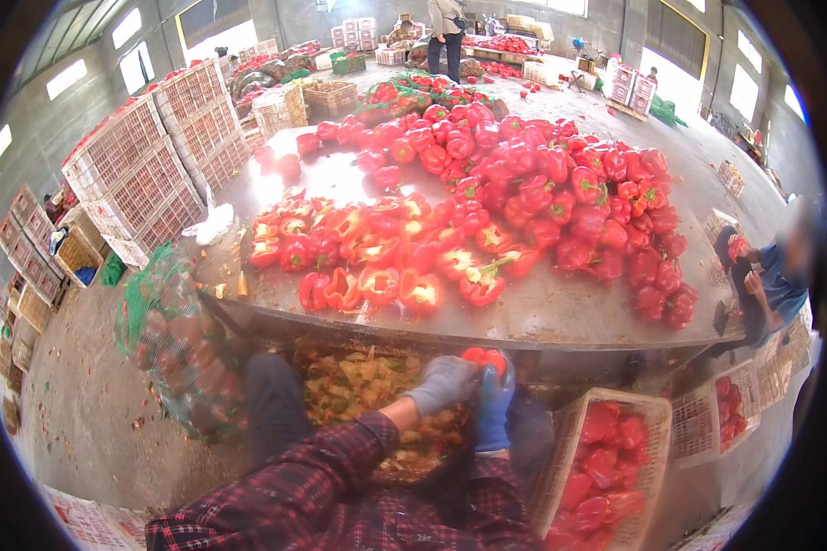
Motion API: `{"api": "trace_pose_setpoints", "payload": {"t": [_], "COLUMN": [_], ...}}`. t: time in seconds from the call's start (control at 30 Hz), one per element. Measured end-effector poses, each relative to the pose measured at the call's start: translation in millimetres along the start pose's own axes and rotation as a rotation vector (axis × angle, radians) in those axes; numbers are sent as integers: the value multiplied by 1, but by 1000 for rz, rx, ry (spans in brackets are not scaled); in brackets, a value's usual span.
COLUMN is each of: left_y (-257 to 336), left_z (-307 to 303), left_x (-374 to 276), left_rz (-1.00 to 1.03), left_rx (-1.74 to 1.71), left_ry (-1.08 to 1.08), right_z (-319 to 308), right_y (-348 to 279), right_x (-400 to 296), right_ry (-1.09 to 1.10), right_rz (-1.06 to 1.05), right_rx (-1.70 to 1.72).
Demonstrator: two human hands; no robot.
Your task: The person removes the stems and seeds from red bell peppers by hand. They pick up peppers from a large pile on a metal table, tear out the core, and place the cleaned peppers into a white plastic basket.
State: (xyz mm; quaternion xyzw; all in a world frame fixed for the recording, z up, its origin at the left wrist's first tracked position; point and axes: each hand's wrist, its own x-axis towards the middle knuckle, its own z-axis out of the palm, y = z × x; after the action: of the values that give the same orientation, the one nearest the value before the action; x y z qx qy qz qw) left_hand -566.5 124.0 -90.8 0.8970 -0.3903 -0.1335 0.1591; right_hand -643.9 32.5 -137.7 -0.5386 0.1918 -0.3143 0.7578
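Note:
Above a container of pale cores and scraps (358, 379), my left hand (444, 384), in a grey glove, is up against a red bell pepper (484, 358). Around that pepper close the fingers of my right hand (496, 406), in a blue glove. Whether the left hand holds anything of its own is hidden. On the metal table (524, 324) ahead, halved red peppers (420, 292) lie cut side up near the front edge, with a pile of whole red peppers (551, 165) behind and to the right.
A plastic crate of red peppers (596, 468) stands at my right. A filled green net sack (186, 344) leans by the table's left corner, near stacked crates (131, 172). At the right edge sits a co-worker (785, 268) holding a pepper; another person (445, 34) stands far back.

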Motion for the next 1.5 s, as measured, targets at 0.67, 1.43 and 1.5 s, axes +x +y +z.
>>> {"api": "trace_pose_setpoints", "payload": {"t": [0.67,1.43,1.5], "left_y": [15,-12,2], "left_z": [37,-10,-4], "left_x": [7,-41,-27], "left_rz": [10,349,335], "left_rx": [-189,9,214], "left_ry": [190,67,-173], "right_z": [-35,-31,-36], "right_y": [40,-9,13], "right_x": [11,-13,-3], "right_ry": [-40,-226,-197], "right_rz": [-169,-286,-221], "right_rx": [-161,-427,-429]}}
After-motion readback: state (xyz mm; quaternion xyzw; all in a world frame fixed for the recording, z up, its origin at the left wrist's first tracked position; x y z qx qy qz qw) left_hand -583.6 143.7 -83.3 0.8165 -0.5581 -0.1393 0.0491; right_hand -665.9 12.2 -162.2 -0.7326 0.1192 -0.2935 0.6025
